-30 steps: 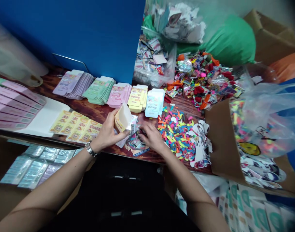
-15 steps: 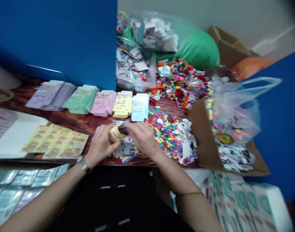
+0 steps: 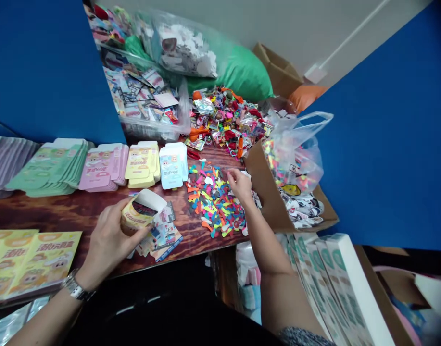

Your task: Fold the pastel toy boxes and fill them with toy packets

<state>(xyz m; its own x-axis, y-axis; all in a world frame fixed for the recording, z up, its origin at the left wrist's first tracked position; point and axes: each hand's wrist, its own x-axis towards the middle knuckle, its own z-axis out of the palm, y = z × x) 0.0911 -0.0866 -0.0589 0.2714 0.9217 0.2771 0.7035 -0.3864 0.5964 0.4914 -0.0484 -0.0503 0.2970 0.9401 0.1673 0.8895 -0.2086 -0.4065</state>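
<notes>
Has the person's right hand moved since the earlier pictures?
Yes, rightward: the right hand has left the printed cards and now reaches the colourful cut-out shapes.

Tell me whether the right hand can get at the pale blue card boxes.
Probably yes: the right hand sits just beyond a low spread of colourful pieces from the pale blue card boxes, and nothing tall stands between.

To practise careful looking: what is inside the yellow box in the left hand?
The yellow box, held in the left hand, shows a dark, patterned item at its open end; anything deeper is hidden by the box walls.
</notes>
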